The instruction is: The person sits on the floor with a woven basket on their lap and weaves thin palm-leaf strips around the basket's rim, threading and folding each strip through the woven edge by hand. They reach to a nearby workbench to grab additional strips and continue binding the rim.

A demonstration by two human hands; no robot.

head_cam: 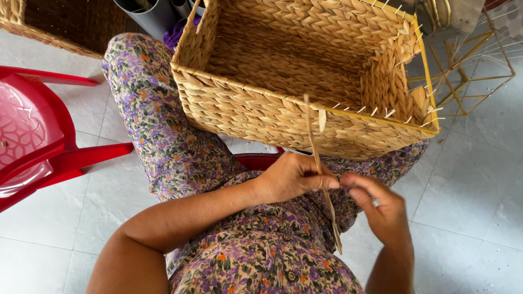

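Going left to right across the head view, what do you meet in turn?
Red plastic chair → left hand pinching the straw strip → right hand → yellow wire frame on the tiled floor. The woven basket on the lap spans the middle, so it is left unplaced.

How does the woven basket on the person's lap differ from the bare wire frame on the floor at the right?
The woven basket has walls and floor fully covered in plaited tan fibre; the wire frame is an open yellow skeleton with loose stakes sticking out. The basket rests on the lap, near the left hand and right hand that pinch a fibre strand; the frame sits untouched on the tiled floor. The basket's rim shows a similar yellow wire.
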